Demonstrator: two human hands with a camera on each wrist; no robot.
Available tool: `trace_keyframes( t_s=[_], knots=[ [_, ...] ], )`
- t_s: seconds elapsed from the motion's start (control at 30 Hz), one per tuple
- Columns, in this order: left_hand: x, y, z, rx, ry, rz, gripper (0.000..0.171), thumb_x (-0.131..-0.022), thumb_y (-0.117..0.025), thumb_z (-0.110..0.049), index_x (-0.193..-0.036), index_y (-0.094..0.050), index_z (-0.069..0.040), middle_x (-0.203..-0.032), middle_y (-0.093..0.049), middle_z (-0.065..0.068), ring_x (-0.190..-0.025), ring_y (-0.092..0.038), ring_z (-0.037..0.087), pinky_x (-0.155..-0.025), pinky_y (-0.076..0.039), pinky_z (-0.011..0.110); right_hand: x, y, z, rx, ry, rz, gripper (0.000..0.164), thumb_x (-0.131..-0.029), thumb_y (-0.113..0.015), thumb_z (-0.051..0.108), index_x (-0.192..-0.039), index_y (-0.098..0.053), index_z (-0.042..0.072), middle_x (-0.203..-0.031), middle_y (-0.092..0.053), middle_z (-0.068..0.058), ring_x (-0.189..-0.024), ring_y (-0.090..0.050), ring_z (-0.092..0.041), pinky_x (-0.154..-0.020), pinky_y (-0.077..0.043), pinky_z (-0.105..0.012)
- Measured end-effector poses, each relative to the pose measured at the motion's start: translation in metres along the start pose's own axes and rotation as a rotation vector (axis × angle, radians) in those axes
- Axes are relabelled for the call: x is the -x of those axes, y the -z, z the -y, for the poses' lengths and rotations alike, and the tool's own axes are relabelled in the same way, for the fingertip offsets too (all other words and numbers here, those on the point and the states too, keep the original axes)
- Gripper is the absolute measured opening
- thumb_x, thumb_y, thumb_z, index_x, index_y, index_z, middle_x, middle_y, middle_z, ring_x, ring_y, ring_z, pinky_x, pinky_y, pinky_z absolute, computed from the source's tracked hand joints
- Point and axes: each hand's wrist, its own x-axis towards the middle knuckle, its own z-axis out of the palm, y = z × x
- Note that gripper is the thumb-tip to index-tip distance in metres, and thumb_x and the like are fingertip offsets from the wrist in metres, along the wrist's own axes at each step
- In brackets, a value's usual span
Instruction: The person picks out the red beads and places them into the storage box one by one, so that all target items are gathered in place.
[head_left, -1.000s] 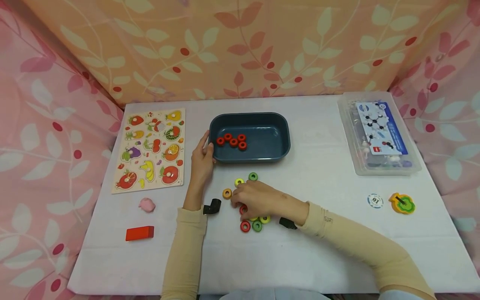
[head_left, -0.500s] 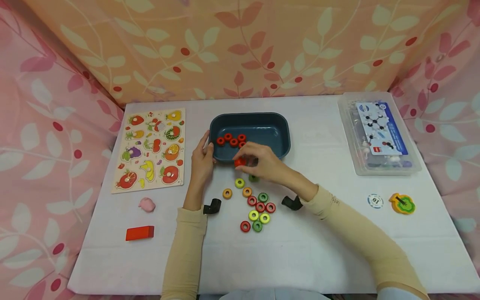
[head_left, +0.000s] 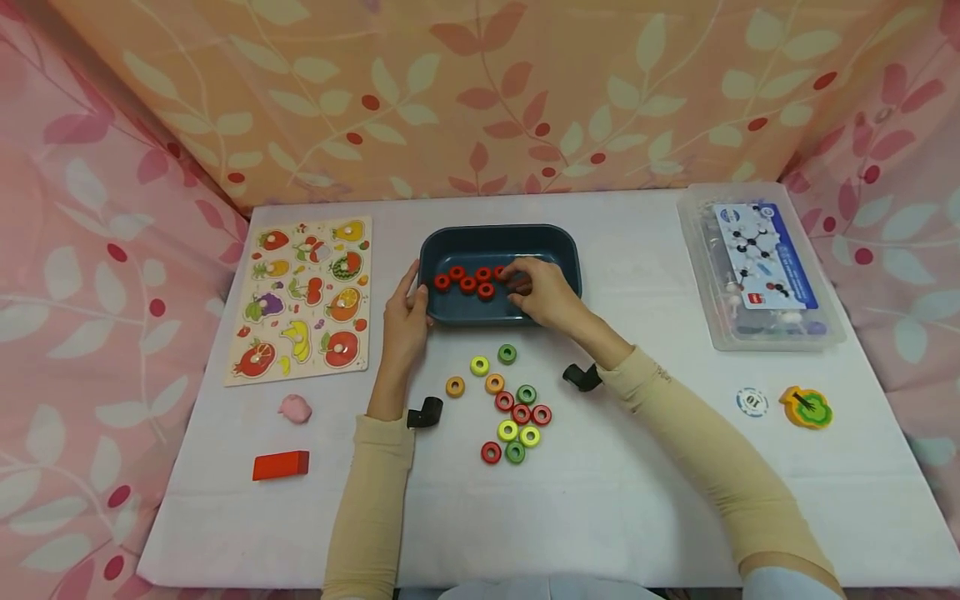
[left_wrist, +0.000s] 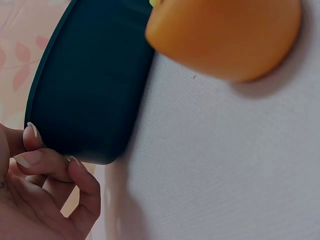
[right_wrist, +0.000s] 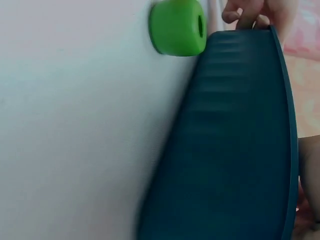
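My left hand (head_left: 405, 325) holds the left end of a dark blue rectangular tray (head_left: 480, 322), thumb at the rim; its curled fingers (left_wrist: 82, 182) show at the corner in the left wrist view. Inside the tray, my right hand (head_left: 551, 296) has its fingertips beside a red ring (head_left: 500, 272), thumb apart from the index finger. Several other red rings (head_left: 468, 285) lie in the tray's left half. In the right wrist view the tray wall (right_wrist: 225, 150) hides most of the right hand. Before the tray lie loose red rings (head_left: 521, 414), green rings (head_left: 527, 394), yellow rings (head_left: 507, 431) and orange rings (head_left: 455, 387).
Black elbow pipes (head_left: 426, 413) flank the loose rings. At left are a fruit puzzle board (head_left: 300, 292), a pink pig figure (head_left: 295, 408) and a red block (head_left: 281, 466). At right are a clear plastic case (head_left: 697, 283), a chip (head_left: 752, 402) and a tree-shaped piece (head_left: 806, 407).
My right hand picked up a red ring from the loose group and carried it up into the tray, where the ring now lies by the others. The left hand stayed on the tray.
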Motion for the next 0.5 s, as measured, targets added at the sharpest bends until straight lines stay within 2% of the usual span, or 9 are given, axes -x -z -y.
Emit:
trace_keyframes(
  t_s=[0.13, 0.33, 0.43, 0.5],
  knots=[
    [0.0, 0.001, 0.0, -0.002, 0.0, -0.002, 0.046, -0.108, -0.046, -0.029, -0.152, -0.041, -0.035, -0.069, -0.051, 0.005, -0.064, -0.055, 0.027, -0.058, -0.046, 0.024, 0.004, -0.001, 0.0, 0.014, 0.086, -0.01, 0.029, -0.087, -0.075, 0.001, -0.115, -0.068, 0.001, -0.115, -0.066, -0.013, -0.101, -0.067, -0.027, -0.087, -0.056, -0.04],
    [0.0, 0.0, 0.0, 0.001, 0.003, -0.002, 0.046, -0.107, -0.046, -0.028, -0.152, -0.041, -0.035, -0.069, -0.05, 0.005, -0.064, -0.054, 0.027, -0.058, -0.046, 0.024, 0.024, -0.004, 0.011, 0.009, 0.301, 0.018, 0.021, -0.084, -0.08, 0.007, -0.104, -0.072, 0.008, -0.098, -0.067, -0.004, -0.087, -0.06, -0.018, -0.071, -0.05, -0.04],
    [0.0, 0.0, -0.001, 0.013, 0.008, -0.003, 0.046, -0.107, -0.046, -0.028, -0.152, -0.041, -0.035, -0.068, -0.05, 0.005, -0.063, -0.054, 0.027, -0.057, -0.046, 0.024, 0.038, -0.005, 0.02, -0.029, 0.354, 0.085, 0.02, -0.083, -0.08, 0.006, -0.101, -0.073, 0.011, -0.096, -0.069, -0.001, -0.083, -0.06, -0.013, -0.069, -0.049, -0.037],
    [0.0, 0.0, -0.001, 0.016, 0.015, 0.001, 0.046, -0.107, -0.046, -0.029, -0.152, -0.041, -0.036, -0.068, -0.05, 0.004, -0.063, -0.054, 0.026, -0.057, -0.046, 0.024, 0.047, -0.006, 0.024, -0.044, 0.345, 0.175, 0.02, -0.083, -0.08, 0.006, -0.1, -0.074, 0.012, -0.095, -0.07, 0.0, -0.081, -0.06, -0.011, -0.068, -0.05, -0.035]
  ],
)
